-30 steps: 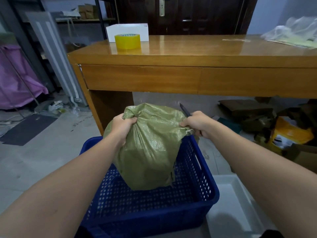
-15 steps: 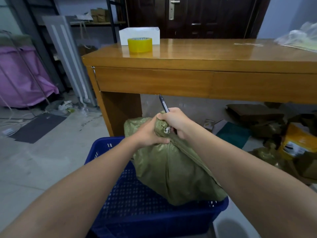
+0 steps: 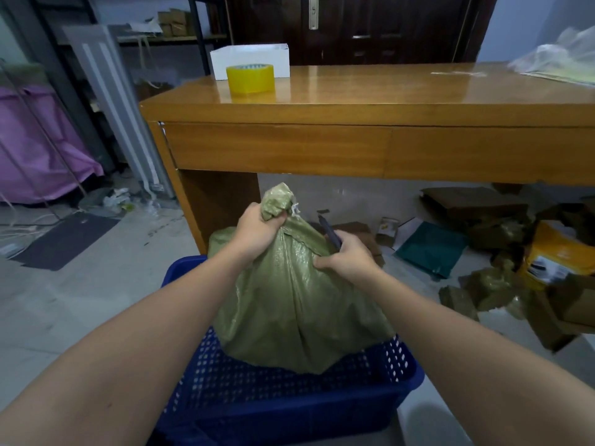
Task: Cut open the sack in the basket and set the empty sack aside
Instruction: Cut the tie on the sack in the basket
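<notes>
Sack: olive-green woven plastic sack (image 3: 296, 304), full and tied, standing in the dark blue perforated plastic basket (image 3: 289, 400) at 6 o'clock.
Left hand (image 3: 257, 233): fist clenched on the bunched neck — white tie just beside it at 3 o'clock.
Right hand (image 3: 349, 259): closed round a dark slim cutter (image 3: 330, 231), fingertips pinching sack fabric.
Background: glossy wooden table (image 3: 370, 101) at 12 o'clock — yellow tape roll (image 3: 250, 78) on it.
</notes>
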